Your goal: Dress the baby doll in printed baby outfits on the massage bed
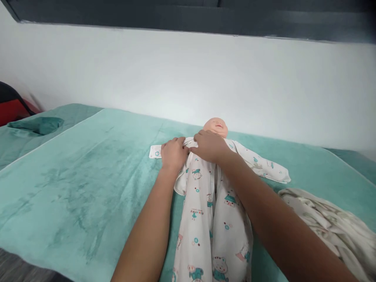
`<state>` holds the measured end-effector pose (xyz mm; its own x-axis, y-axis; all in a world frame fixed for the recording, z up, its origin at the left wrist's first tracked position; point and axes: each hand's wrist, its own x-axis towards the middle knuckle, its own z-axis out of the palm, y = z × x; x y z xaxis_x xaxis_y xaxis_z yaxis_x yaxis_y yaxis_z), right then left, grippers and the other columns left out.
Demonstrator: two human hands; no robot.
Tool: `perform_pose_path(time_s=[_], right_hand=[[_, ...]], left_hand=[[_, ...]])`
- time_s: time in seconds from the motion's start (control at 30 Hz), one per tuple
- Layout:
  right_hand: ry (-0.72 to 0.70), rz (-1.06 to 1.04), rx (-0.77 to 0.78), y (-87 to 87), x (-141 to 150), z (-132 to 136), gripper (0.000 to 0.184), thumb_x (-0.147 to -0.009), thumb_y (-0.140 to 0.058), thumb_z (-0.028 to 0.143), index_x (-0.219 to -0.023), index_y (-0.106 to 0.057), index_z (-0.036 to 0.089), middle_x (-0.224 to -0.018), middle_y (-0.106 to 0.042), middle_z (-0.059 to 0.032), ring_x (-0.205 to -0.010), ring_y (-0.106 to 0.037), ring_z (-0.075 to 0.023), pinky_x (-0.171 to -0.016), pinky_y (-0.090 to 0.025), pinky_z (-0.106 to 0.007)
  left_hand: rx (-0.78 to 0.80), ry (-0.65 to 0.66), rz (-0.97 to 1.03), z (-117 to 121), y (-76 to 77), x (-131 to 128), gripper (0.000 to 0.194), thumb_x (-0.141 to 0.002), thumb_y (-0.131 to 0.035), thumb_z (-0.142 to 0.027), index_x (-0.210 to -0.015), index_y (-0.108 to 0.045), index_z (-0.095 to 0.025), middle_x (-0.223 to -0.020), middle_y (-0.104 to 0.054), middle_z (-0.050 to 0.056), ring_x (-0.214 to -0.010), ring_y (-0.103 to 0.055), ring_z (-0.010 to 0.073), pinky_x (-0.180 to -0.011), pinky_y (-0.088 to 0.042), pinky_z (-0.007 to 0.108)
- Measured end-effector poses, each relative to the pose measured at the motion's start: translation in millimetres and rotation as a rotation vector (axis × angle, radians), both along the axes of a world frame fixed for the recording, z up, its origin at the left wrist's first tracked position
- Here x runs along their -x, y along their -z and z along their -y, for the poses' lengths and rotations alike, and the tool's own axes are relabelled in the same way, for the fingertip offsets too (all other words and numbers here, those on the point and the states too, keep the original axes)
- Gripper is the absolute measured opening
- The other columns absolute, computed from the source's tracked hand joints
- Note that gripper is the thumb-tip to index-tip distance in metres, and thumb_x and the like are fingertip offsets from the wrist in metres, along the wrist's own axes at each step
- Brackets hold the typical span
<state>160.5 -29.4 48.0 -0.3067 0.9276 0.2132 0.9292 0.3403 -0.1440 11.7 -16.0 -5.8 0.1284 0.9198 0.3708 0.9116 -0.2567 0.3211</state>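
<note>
On the green cover [88, 176], a left sleeve [155, 151] pokes out beside my left hand [174, 154], which, like my right hand [211, 145], pinches the chest cloth of the white printed garment [197, 221], just near of the head of the doll [216, 126]. I judge I'm arranging the upper front, and the next move calls for spreading that cloth evenly. The garment's long axis runs near to far, legs towards me, neck end far, the right sleeve [268, 167] slanting out above rumpled cloth [331, 225].
</note>
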Motion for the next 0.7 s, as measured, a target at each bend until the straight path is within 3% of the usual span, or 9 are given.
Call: perform_pose_path(time_s=[0.1,0.2,0.3,0.37,0.53,0.7], right_hand=[[-0.020,0.242,0.183,-9.8,22.2,-26.3,0.032,-0.088,-0.055,0.035,-0.111,-0.064,0.015,-0.118,-0.063,-0.0166,-0.106,-0.059,-0.0311,-0.079,-0.048,-0.039],[-0.014,0.329,0.307,-11.3,33.7,-41.4,0.041,-0.084,-0.060,0.037,-0.119,-0.062,0.016,-0.123,-0.064,-0.0160,-0.105,-0.062,-0.0306,-0.075,-0.049,-0.036],[-0.011,0.336,0.385,-10.8,33.8,-47.2,0.039,-0.081,-0.064,0.041,-0.114,-0.067,0.020,-0.108,-0.071,-0.0110,-0.093,-0.067,-0.0282,-0.070,-0.048,-0.034],[-0.022,0.326,0.401,-12.5,29.2,-47.6,0.039,-0.084,-0.061,0.044,-0.117,-0.067,0.024,-0.107,-0.073,-0.0080,-0.094,-0.067,-0.0269,-0.069,-0.048,-0.032],[0.004,0.271,0.321,-24.8,6.5,-43.1,0.050,-0.087,-0.058,0.049,-0.135,-0.059,0.032,-0.127,-0.067,-0.0065,-0.108,-0.063,-0.0267,-0.079,-0.046,-0.033],[0.111,0.228,0.270,-43.7,-20.3,-39.4,0.043,-0.086,-0.061,0.051,-0.126,-0.066,0.035,-0.103,-0.073,-0.0052,-0.094,-0.065,-0.0264,-0.077,-0.044,-0.034]], left_hand=[[0.034,-0.102,0.036,-2.5,-3.2,2.6,0.021,-0.087,-0.049,-0.021,-0.097,-0.067,-0.025,-0.098,-0.072,0.006,-0.097,-0.065,0.0254,-0.085,-0.044,0.037],[0.036,-0.144,0.087,-3.8,-3.9,2.0,0.026,-0.088,-0.046,-0.021,-0.101,-0.069,-0.026,-0.102,-0.074,0.005,-0.101,-0.066,0.0245,-0.088,-0.044,0.036],[0.043,-0.156,0.147,-5.4,-1.5,3.3,0.031,-0.088,-0.046,-0.021,-0.109,-0.069,-0.027,-0.111,-0.074,0.004,-0.108,-0.065,0.0242,-0.093,-0.044,0.036],[0.052,-0.160,0.198,-6.1,-0.5,5.5,0.033,-0.088,-0.047,-0.021,-0.112,-0.069,-0.028,-0.115,-0.073,0.002,-0.109,-0.065,0.0241,-0.094,-0.044,0.037],[0.016,-0.171,0.328,-2.1,-3.8,9.4,0.037,-0.087,-0.049,-0.023,-0.120,-0.065,-0.027,-0.123,-0.070,0.001,-0.112,-0.064,0.0235,-0.094,-0.046,0.036],[-0.024,-0.247,0.344,3.5,-6.8,11.8,0.035,-0.088,-0.046,-0.020,-0.116,-0.066,-0.028,-0.123,-0.069,0.000,-0.110,-0.065,0.0231,-0.087,-0.048,0.035]])
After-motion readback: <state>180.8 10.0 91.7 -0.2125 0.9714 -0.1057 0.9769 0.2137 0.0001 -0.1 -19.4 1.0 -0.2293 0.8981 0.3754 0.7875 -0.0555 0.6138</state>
